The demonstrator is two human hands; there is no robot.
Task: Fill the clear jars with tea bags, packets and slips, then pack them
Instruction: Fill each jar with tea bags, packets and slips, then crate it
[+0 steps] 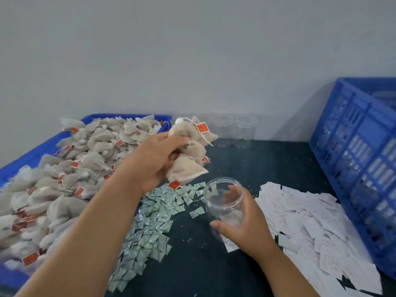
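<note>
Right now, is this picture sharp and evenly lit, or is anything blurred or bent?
Head view: soft, even light, no hard shadows; the blue crate leans and bows from the wide lens; the empty jars at the back almost fade into grey; the clear jar in the right hand shows faint sheen; the tea bags in the left hand look slightly soft.

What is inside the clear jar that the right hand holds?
No tea bag or packet shows inside the clear jar. The right hand covers its lower part; whether the white patch there is a slip inside or behind cannot be told.
</note>
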